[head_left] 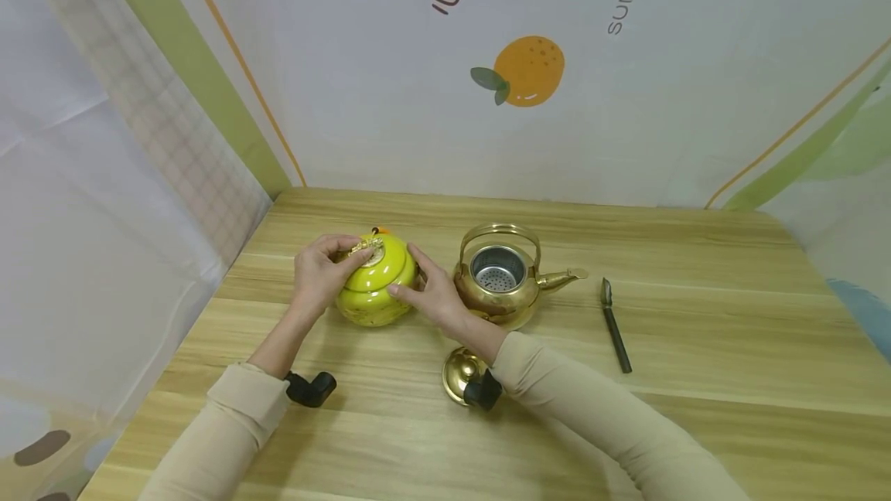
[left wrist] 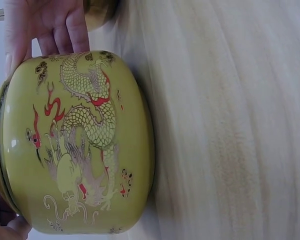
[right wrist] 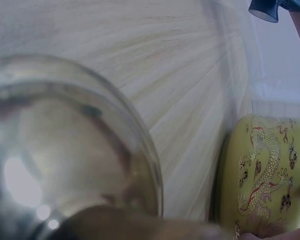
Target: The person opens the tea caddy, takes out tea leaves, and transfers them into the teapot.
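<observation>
A yellow lidded jar (head_left: 376,313) with a dragon pattern stands upright on the table's left half. My left hand (head_left: 322,267) pinches the gold knob (head_left: 369,246) on top of its lid (head_left: 393,263). The lid sits at the jar's mouth, with a dark seam below it in the left wrist view. Around the jar's right side my right hand (head_left: 440,294) grips, thumb in front and fingers farther back. The dragon decoration (left wrist: 87,125) faces the left wrist camera. What the jar holds is hidden.
Just right of my right hand stands a brass teapot (head_left: 497,306), uncovered, with a metal strainer (head_left: 497,278) inside. Its round brass lid (head_left: 458,379) lies in front, under my right wrist. A dark-handled scoop (head_left: 616,335) lies farther right on the wooden table (head_left: 731,315).
</observation>
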Motion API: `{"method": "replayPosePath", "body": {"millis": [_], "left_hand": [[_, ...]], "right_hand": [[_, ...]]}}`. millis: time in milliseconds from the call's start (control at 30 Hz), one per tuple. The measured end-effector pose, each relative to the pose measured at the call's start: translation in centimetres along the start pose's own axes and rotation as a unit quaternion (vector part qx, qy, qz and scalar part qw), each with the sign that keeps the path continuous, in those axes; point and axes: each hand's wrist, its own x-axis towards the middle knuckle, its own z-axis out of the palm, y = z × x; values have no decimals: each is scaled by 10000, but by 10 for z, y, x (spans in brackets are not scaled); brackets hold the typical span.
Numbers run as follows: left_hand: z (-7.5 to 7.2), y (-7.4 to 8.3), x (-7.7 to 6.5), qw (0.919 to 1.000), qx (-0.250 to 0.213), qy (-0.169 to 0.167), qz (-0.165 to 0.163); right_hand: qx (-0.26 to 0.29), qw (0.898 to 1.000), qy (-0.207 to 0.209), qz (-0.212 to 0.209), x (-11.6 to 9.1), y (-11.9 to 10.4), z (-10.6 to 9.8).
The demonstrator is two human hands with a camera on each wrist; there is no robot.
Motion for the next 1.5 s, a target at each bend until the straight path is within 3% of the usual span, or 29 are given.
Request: {"method": "replayPosePath", "body": {"millis": [133, 300, 500, 767, 967, 1133, 1500], "left_hand": [[-4, 0, 1, 9965, -619, 81, -551], [-13, 5, 4, 9780, -1630, 386, -1239], [-25, 6, 1, 9731, -1732, 581, -1406], [-56, 0, -13, 9732, -1663, 614, -1465], [-76, -14, -25, 9799, -1107, 670, -1517], [-86, -28, -38, 9858, -489, 478, -1537], [-82, -54, -68, 9850, 572, -2, -1628]], "right_hand": [[-26, 10000, -17, -7, 0, 0, 1], [-68, 9999, 38, -77, -1, -2, 1], [21, 9998, -12, -176, 0, 0, 3], [5, 9999, 27, -101, -1, 0, 3], [-95, 9998, 110, -111, 0, -2, 1], [-138, 9997, 139, -151, 0, -4, 0], [-96, 9998, 119, -131, -2, -5, 1]]}}
